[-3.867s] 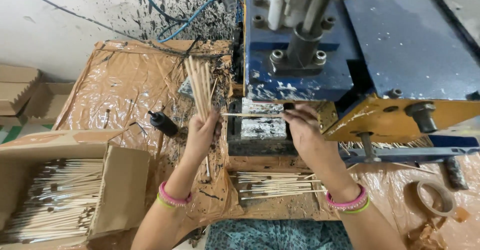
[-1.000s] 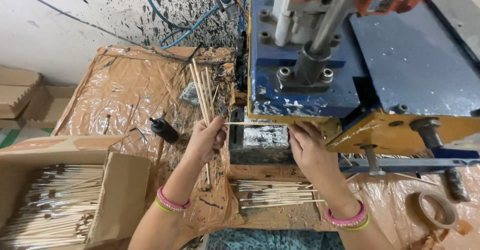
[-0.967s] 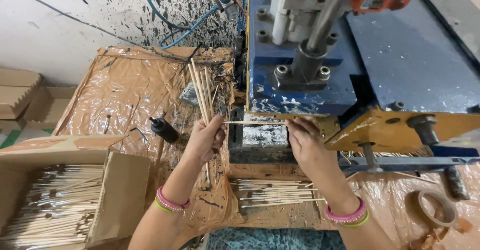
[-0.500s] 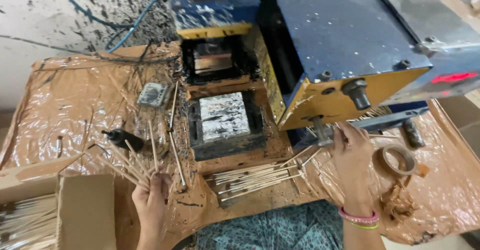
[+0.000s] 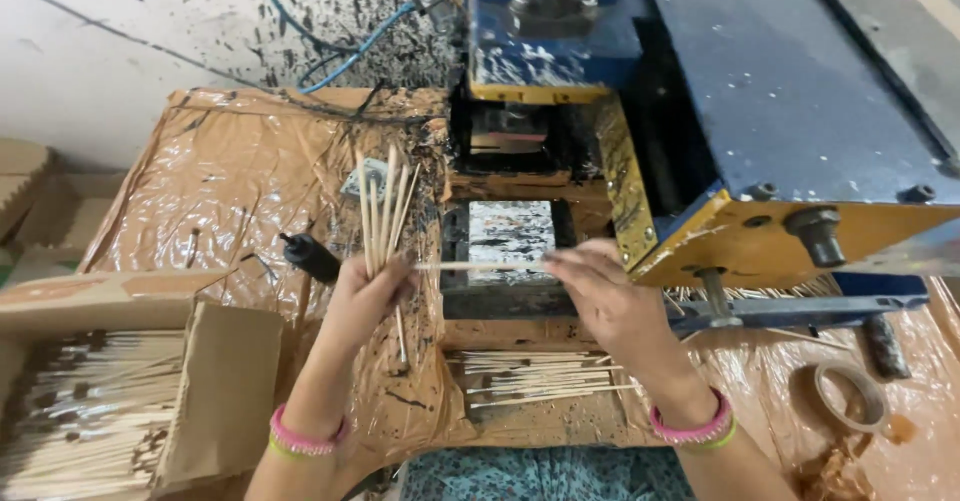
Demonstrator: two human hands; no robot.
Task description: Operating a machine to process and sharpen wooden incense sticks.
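My left hand [image 5: 362, 296] grips a fan of several thin wooden sticks [image 5: 380, 209] that point up and away from me. One more stick [image 5: 478, 265] lies level across the paint-spattered white block [image 5: 510, 239] of the blue and yellow press [image 5: 720, 131]; my left fingers pinch its left end and my right hand [image 5: 600, 296] holds its right end. A loose pile of sticks [image 5: 535, 376] lies on the ledge just below the block, between my wrists.
A cardboard box [image 5: 120, 401] full of sticks stands at the lower left. A small black bottle [image 5: 312, 258] lies on the brown plastic sheet [image 5: 240, 191] left of my hand. A tape roll [image 5: 848, 398] sits at the lower right. Blue hoses [image 5: 345, 46] run behind.
My right hand came back from the lower right near the tape roll to the block. A single stick is again held across the block between both hands. The camera shifted.
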